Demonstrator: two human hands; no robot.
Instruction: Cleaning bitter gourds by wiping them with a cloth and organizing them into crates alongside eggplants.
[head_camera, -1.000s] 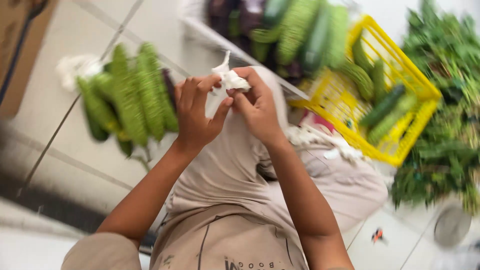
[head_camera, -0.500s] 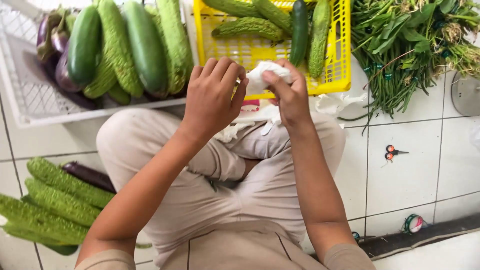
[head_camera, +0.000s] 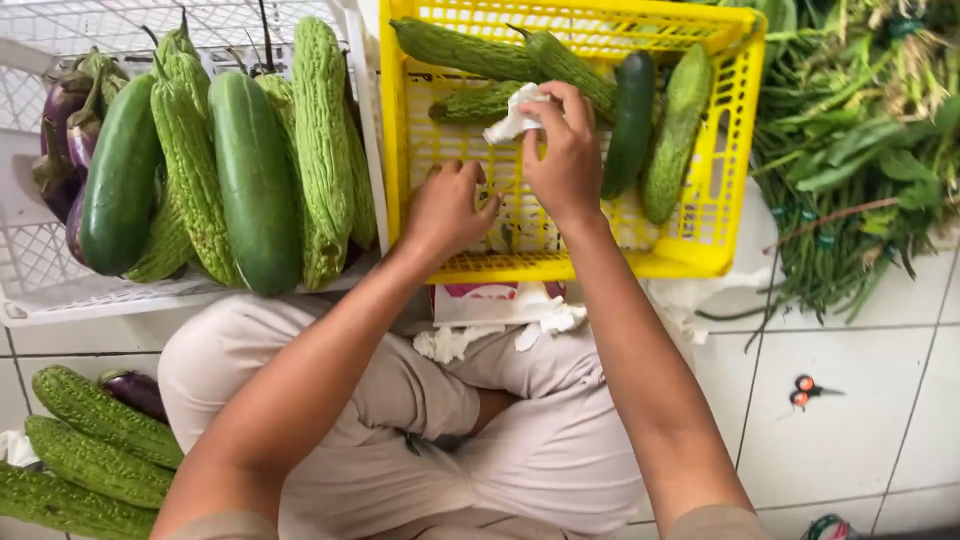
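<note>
From the head view, looking down, a person sits cross-legged on a tiled floor (head_camera: 850, 450). The right hand (head_camera: 565, 165) is up over a yellow crate (head_camera: 560, 268). Its fingers (head_camera: 548, 110) pinch a crumpled bit of white paper (head_camera: 512, 118), held just above a small bitter gourd (head_camera: 478, 103) in the crate. The left hand (head_camera: 450, 205) is lower down in the same crate. Its fingers are bent and seem to rest on the crate's floor, and I cannot tell if they hold anything.

The crate also holds more bitter gourds (head_camera: 470, 50) and a dark cucumber (head_camera: 632, 120). Beside it, a white crate (head_camera: 60, 290) is full of gourds, cucumbers and purple eggplants (head_camera: 65, 110). A pink and white pack (head_camera: 480, 300) with more white paper lies on the person's lap. More gourds (head_camera: 90, 440) lie on the floor at the left. Leafy greens (head_camera: 860, 150) and small scissors (head_camera: 805, 390) lie at the right.

I think the paper is at the point of meeting a gourd, for wrapping or wiping. The paper is thin and the gourds are bumpy, so a soft touch is needed, with the other hand steadying the gourd.
</note>
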